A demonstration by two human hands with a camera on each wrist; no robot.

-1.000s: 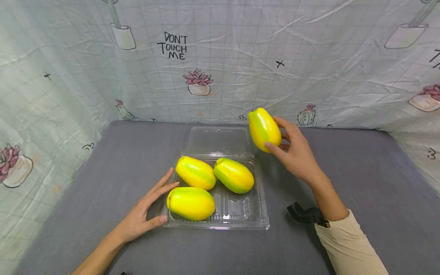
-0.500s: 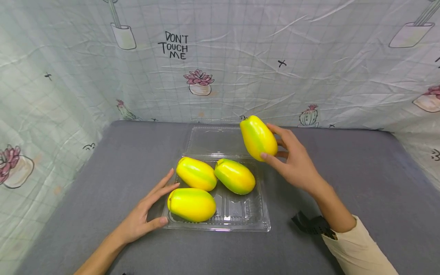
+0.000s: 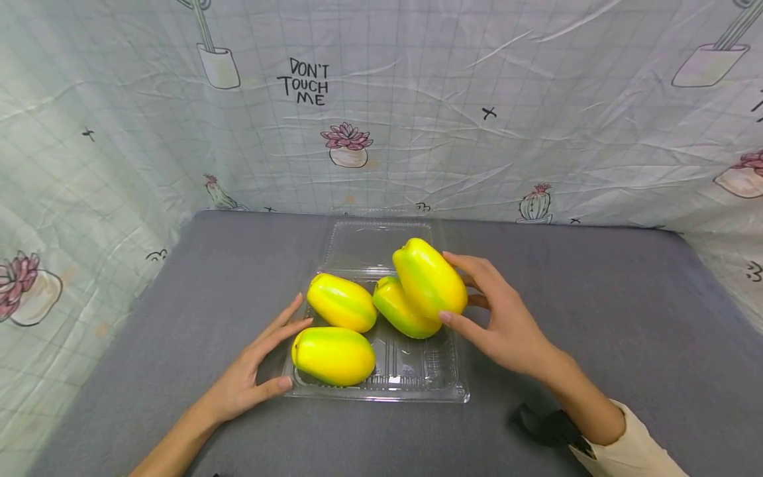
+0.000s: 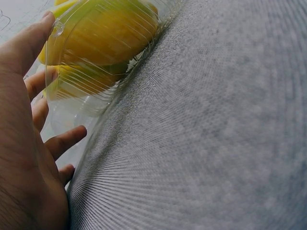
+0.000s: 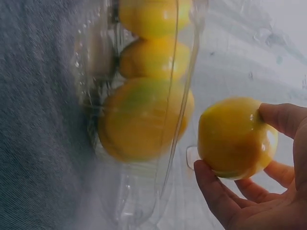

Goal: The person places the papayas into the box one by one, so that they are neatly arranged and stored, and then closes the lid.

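Note:
A clear plastic clamshell tray [image 3: 453, 391] lies open on the grey table, its lid [image 3: 375, 242] folded back. Three yellow-green mangoes lie in it: one at the front left [image 3: 332, 355], one at the back left [image 3: 342, 302], one at the back right [image 3: 401, 313]. My right hand [image 3: 501, 321] grips a fourth mango [image 3: 429, 278] [image 5: 235, 138] just above the tray's back right corner, over the mango there. My left hand [image 3: 253, 371] rests with straight fingers against the tray's left side [image 4: 72, 86], thumb at the front corner.
The grey cloth table [image 3: 626, 318] reaches to a printed curtain [image 3: 381, 106] that walls in the back and both sides. A black wrist strap [image 3: 545, 427] shows on my right forearm by a cream sleeve [image 3: 632, 457].
My right hand has carried the fourth mango down and to the left, from above the lid's right edge to just over the tray's back right. The left hand has stayed put.

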